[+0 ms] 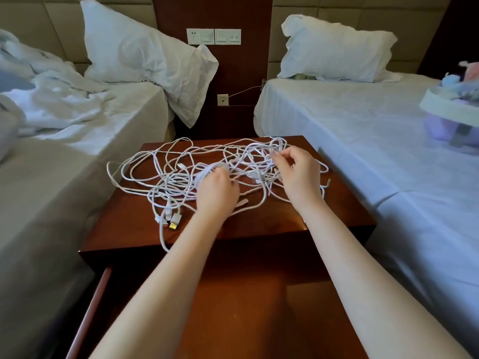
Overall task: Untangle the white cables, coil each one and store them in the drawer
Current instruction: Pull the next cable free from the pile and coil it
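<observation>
As left grip (217, 189) clutches white cables (166, 174), right grip (298, 172) pinches them

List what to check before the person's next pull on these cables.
1. The left hand grips a bunch of loops: ok.
2. The right hand pinches a strand: ok.
3. Both hands on the same cable: cannot tell.
4. The cables separated: not ok, one tangle on the nightstand.
5. Everything on top: not ok, one loop hangs over the front edge.
6. The drawer open: ok, it looks pulled out under the arms.
</observation>
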The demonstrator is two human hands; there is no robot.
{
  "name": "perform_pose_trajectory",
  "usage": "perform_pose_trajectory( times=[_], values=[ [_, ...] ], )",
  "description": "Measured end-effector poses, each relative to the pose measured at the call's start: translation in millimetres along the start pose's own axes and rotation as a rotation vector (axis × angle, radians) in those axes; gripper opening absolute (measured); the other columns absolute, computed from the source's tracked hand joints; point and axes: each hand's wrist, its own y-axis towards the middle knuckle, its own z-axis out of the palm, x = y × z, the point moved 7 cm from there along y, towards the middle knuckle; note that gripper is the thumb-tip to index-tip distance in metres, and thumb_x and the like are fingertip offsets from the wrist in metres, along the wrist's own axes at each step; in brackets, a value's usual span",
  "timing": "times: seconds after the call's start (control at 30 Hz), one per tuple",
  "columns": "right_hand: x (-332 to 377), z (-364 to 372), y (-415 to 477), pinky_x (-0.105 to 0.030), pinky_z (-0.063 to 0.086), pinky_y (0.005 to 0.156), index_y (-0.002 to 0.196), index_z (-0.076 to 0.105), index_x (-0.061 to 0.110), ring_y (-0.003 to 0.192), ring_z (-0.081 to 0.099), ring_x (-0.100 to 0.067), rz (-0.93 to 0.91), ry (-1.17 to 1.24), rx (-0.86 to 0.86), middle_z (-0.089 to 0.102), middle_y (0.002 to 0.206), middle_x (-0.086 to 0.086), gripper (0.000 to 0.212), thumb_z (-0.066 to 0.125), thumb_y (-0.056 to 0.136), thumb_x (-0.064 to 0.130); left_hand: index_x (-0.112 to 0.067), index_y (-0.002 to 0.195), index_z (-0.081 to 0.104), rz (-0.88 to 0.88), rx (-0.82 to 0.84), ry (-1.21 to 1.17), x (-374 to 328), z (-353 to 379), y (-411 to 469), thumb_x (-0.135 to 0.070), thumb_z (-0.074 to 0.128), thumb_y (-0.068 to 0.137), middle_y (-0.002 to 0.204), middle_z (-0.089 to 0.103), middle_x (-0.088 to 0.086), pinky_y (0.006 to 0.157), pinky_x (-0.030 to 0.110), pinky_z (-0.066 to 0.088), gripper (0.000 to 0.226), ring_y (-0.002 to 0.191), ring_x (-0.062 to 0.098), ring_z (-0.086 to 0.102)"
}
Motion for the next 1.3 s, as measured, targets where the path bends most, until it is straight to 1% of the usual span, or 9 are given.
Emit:
perform_pose_trajectory(
  times=[0.17, 0.33, 0.47, 0.53, 0.73, 0.87, 0.97, 1.1, 1.3],
  values=[
    [-8.9, -1.3, -6.7, -0.011, 0.035, 0.056, 0.078, 0.062, 0.015, 0.064, 0.053, -0.004, 0.039, 0.064, -0.017, 0.061, 0.071, 0.007, 0.018, 0.063, 0.093, 0.025, -0.007, 0.091, 0.045, -0.010, 0.080, -0.013, 5.3, -6.6, 21.2, -0.019, 0.053, 0.091, 0.083, 0.048, 0.003, 0.060, 0.027, 0.033, 0.014, 0.072, 0.017, 0.044],
    [-0.5, 2.5, -16.7, -0.023, 0.045, 0.057, 0.085, 0.073, 0.009, 0.072, 0.060, -0.011, -0.053, 0.077, 0.000, 0.071, 0.074, -0.002, 0.015, 0.067, 0.090, 0.023, -0.015, 0.056, 0.029, -0.016, 0.030, -0.375, 2.0, -16.1, 6.0, -0.006, 0.055, 0.081, 0.055, 0.033, 0.000, 0.047, 0.023, 0.026, 0.037, 0.049, 0.011, 0.030],
    [7.6, 8.7, -18.3, -0.021, 0.047, 0.061, 0.091, 0.077, 0.009, 0.073, 0.064, -0.011, -0.133, -0.037, 0.010, 0.073, 0.079, -0.001, 0.018, 0.068, 0.090, 0.024, -0.003, 0.064, 0.046, 0.050, 0.193, -0.648, -17.3, -20.3, -9.2, -0.015, 0.066, 0.083, 0.055, 0.040, 0.001, 0.044, 0.017, 0.030, 0.030, 0.047, 0.007, 0.032],
    [9.8, 11.3, -17.9, -0.024, 0.046, 0.066, 0.092, 0.077, 0.009, 0.082, 0.066, -0.018, -0.179, -0.155, 0.022, 0.074, 0.084, -0.003, 0.020, 0.067, 0.090, 0.025, -0.008, 0.065, 0.042, 0.071, 0.215, -0.726, -24.1, -23.3, -13.7, -0.024, 0.075, 0.078, 0.053, 0.036, -0.004, 0.045, 0.016, 0.028, 0.039, 0.046, 0.005, 0.029],
    [44.2, 10.8, -26.2, -0.019, 0.030, 0.052, 0.063, 0.071, 0.006, 0.054, 0.058, -0.023, -0.451, -0.377, 0.005, 0.064, 0.056, -0.004, 0.020, 0.075, 0.078, 0.018, -0.015, 0.059, 0.028, 0.089, 0.024, -0.687, -30.9, -41.4, -14.3, -0.041, 0.082, 0.067, 0.050, 0.029, -0.004, 0.044, 0.018, 0.023, 0.060, 0.046, 0.006, 0.023],
    [34.7, 29.1, -28.1, -0.023, 0.037, 0.060, 0.090, 0.075, 0.014, 0.077, 0.061, -0.018, -0.330, -0.433, 0.195, 0.070, 0.081, 0.000, 0.021, 0.061, 0.093, 0.030, -0.012, 0.059, 0.035, -0.004, -0.060, -0.814, -20.8, -53.0, -11.7, -0.048, 0.070, 0.078, 0.054, 0.033, 0.006, 0.049, 0.024, 0.029, 0.054, 0.049, 0.012, 0.029],
    [24.4, 30.8, -30.0, -0.026, 0.043, 0.061, 0.087, 0.069, 0.015, 0.078, 0.058, -0.017, -0.222, -0.370, 0.208, 0.063, 0.078, 0.002, 0.023, 0.054, 0.096, 0.029, -0.010, 0.054, 0.037, -0.068, -0.066, -0.952, -10.3, -60.6, -11.7, -0.036, 0.057, 0.092, 0.052, 0.034, 0.009, 0.050, 0.027, 0.031, 0.050, 0.046, 0.013, 0.030],
    [12.9, 34.9, -33.8, -0.026, 0.043, 0.057, 0.079, 0.061, 0.013, 0.072, 0.056, -0.016, -0.142, -0.330, 0.203, 0.059, 0.074, 0.003, 0.021, 0.054, 0.095, 0.024, -0.022, 0.046, 0.033, -0.126, -0.089, -1.169, 3.7, -65.4, -13.5, -0.020, 0.050, 0.098, 0.042, 0.030, -0.007, 0.045, 0.024, 0.024, 0.054, 0.041, 0.008, 0.026],
    [17.7, 37.4, -37.1, -0.022, 0.046, 0.064, 0.086, 0.067, 0.012, 0.081, 0.057, -0.014, -0.169, -0.008, 0.125, 0.061, 0.085, 0.003, 0.009, 0.063, 0.092, 0.018, -0.012, 0.056, 0.044, -0.320, -0.257, -1.289, 40.7, -56.1, -23.8, -0.019, 0.048, 0.098, 0.039, 0.033, -0.009, 0.043, 0.021, 0.023, 0.043, 0.037, 0.006, 0.026]
  ],
)
